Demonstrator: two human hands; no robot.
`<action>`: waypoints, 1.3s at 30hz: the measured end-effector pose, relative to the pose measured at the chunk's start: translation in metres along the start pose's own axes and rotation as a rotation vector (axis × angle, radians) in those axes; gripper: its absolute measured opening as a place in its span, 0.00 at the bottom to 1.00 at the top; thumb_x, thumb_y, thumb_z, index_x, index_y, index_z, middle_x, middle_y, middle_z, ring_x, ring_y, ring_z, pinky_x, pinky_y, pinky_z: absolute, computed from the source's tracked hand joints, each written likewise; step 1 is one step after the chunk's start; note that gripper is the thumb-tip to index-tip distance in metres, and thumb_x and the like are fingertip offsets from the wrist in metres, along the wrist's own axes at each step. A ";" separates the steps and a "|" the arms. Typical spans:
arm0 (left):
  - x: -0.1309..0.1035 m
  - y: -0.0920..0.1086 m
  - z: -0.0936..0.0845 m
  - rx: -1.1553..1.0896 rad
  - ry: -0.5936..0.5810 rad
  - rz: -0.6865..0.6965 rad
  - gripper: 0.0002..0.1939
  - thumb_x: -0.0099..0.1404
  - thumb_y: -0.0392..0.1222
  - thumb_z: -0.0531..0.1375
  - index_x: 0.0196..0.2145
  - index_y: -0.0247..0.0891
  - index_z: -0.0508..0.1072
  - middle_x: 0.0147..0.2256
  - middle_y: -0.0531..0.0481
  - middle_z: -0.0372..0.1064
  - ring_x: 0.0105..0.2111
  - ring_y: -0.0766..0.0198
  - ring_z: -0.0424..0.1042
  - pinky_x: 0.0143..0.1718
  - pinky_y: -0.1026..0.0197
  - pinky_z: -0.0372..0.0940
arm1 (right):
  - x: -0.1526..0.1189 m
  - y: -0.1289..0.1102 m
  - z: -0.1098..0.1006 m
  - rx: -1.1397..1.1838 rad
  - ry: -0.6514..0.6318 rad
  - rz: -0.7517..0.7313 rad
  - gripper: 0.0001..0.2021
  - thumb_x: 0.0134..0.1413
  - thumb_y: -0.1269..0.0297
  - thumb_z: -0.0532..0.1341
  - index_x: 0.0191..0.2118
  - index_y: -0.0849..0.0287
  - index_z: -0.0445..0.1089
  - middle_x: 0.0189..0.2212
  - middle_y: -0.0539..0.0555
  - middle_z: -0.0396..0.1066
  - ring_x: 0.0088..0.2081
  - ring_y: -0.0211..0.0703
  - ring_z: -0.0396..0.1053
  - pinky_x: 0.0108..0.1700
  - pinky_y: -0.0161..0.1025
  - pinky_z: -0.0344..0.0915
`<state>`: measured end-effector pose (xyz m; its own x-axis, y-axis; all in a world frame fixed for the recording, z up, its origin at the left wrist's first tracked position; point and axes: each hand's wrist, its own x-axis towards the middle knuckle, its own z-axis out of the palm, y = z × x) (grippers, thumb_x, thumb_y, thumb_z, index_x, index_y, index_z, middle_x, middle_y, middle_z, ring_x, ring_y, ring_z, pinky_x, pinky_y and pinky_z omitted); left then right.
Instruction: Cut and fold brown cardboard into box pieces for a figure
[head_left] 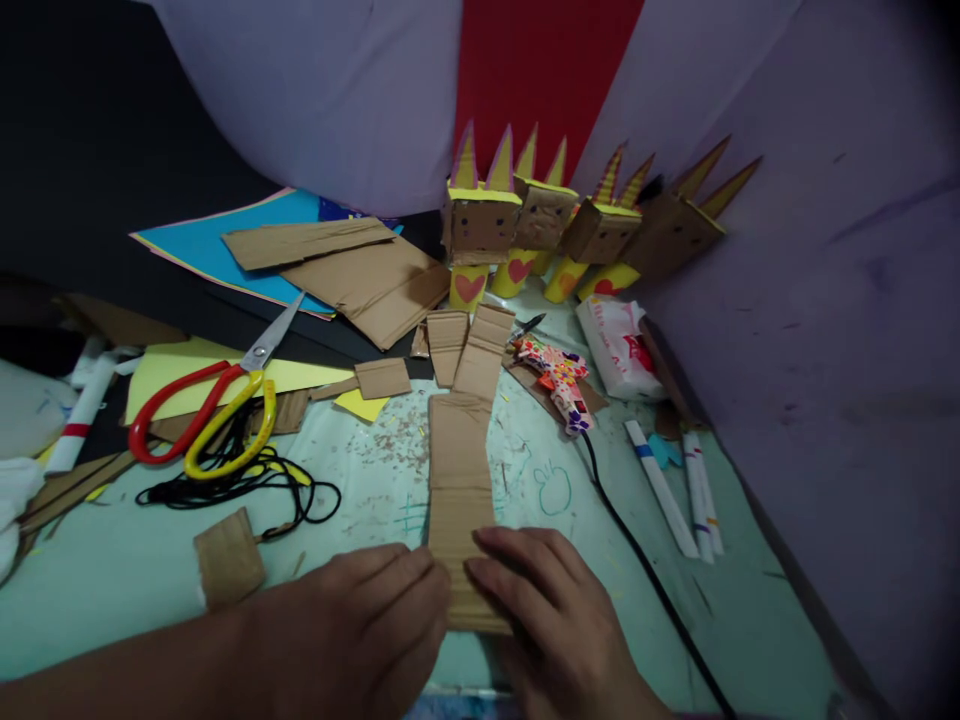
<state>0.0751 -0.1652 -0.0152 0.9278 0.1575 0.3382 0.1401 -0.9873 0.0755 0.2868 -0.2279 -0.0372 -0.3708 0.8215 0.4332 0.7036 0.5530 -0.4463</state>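
Observation:
A long creased cardboard strip (460, 440) runs away from me along the middle of the table. My left hand (375, 620) is closed at the left edge of its near end, with the fingertips partly hidden. From the right, my right hand (555, 600) grips the same end, fingertips on top and thumb out of sight. Beyond the strip's far end lie two short cardboard pieces (484, 350), (448, 345). A flower-patterned glue gun (555, 375) with a black cord rests to the right of the strip.
Red and yellow scissors (225, 410) lie on black cord (247, 475) at the left. Cardboard figures (484, 225) with pointed ears stand at the back. Markers (660, 490) and a white packet (619, 350) are at the right. Cardboard sheets (375, 280) lie at back left.

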 end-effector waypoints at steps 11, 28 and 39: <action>0.014 0.004 0.014 -0.176 -0.128 -0.418 0.19 0.49 0.30 0.51 0.41 0.33 0.68 0.40 0.40 0.68 0.38 0.54 0.66 0.42 0.54 0.65 | 0.000 0.000 0.005 0.046 -0.026 0.096 0.28 0.36 0.80 0.50 0.49 0.63 0.62 0.38 0.60 0.67 0.36 0.46 0.65 0.34 0.41 0.68; 0.027 -0.010 0.010 -0.246 -0.356 -0.728 0.11 0.60 0.33 0.50 0.27 0.41 0.70 0.26 0.50 0.69 0.26 0.59 0.68 0.27 0.58 0.60 | 0.013 0.016 0.006 0.048 0.046 0.207 0.07 0.53 0.74 0.56 0.33 0.59 0.69 0.26 0.53 0.68 0.29 0.41 0.63 0.28 0.36 0.59; 0.025 -0.009 0.015 -0.079 -0.406 -0.791 0.10 0.61 0.41 0.51 0.28 0.39 0.70 0.22 0.45 0.73 0.24 0.51 0.73 0.24 0.55 0.62 | 0.022 0.014 0.003 -0.085 -0.049 0.279 0.10 0.54 0.67 0.55 0.23 0.58 0.63 0.22 0.52 0.65 0.25 0.41 0.62 0.25 0.36 0.52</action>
<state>0.1028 -0.1522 -0.0218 0.6224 0.7573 -0.1978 0.7813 -0.5859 0.2153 0.2871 -0.2014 -0.0362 -0.1831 0.9472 0.2633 0.8303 0.2924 -0.4745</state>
